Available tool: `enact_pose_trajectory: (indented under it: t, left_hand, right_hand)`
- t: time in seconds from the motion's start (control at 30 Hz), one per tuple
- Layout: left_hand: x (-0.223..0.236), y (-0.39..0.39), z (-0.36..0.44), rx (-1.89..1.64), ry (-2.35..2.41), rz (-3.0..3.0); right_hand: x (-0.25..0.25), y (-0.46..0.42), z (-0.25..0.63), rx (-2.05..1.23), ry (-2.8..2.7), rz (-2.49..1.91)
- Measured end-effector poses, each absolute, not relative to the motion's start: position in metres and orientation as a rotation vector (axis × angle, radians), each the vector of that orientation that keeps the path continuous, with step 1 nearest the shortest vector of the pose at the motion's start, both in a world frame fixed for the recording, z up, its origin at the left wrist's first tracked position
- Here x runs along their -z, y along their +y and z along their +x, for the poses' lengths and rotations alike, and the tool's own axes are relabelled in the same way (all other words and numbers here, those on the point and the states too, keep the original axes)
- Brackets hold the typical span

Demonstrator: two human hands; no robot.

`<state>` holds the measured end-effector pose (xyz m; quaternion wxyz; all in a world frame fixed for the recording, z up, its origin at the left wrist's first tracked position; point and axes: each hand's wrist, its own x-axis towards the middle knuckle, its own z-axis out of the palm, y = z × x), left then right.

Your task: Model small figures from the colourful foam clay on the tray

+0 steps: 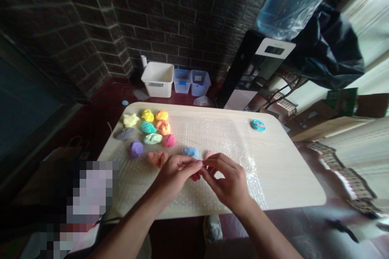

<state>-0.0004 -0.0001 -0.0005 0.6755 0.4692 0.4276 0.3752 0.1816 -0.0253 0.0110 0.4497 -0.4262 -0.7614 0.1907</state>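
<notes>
My left hand (179, 169) and my right hand (226, 175) meet fingertip to fingertip above a sheet of bubble wrap (212, 133). Both are closed in a pinch; what lies between the fingertips is too small and hidden to name. A bit of red shows under the left fingers, its kind unclear. Just beyond my hands sit a blue lump of modelling clay (191, 152) and a pale pink lump (208, 154), partly covered by my right hand. A brown-orange lump (157, 158) lies beside my left hand, partly behind it.
Several more clay lumps, among them a purple one (136, 149) and a teal one (148, 127), cover the table's left side. A flat turquoise clay piece (258, 125) lies at the right on the wooden table (291, 170). Bins (158, 83) and a water dispenser (258, 64) stand beyond.
</notes>
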Motion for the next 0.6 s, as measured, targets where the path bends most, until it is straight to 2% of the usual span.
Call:
enact_pose_trajectory:
  t: [0.1, 0.3, 0.5, 0.6]
  left_hand:
    - [0.0021, 0.0001, -0.0005, -0.838, 0.925, 1.005]
    - [-0.0026, -0.0005, 0.0027, -0.948, 0.926, 1.019]
    - [-0.0034, -0.0009, 0.0014, -0.904, 0.952, 0.923]
    - [-0.0027, -0.0014, -0.0007, -0.866, 0.893, 0.806]
  right_hand:
    - [-0.0102, -0.0244, 0.1822, -0.435, -1.892, -1.024]
    - [-0.0133, -0.0284, 0.1782, -0.579, -1.807, -1.006]
    - [-0.0092, -0.0295, 0.1793, -0.367, -1.91, -1.017]
    - [-0.0092, -0.0277, 0.1809, -0.376, -1.906, -1.0]
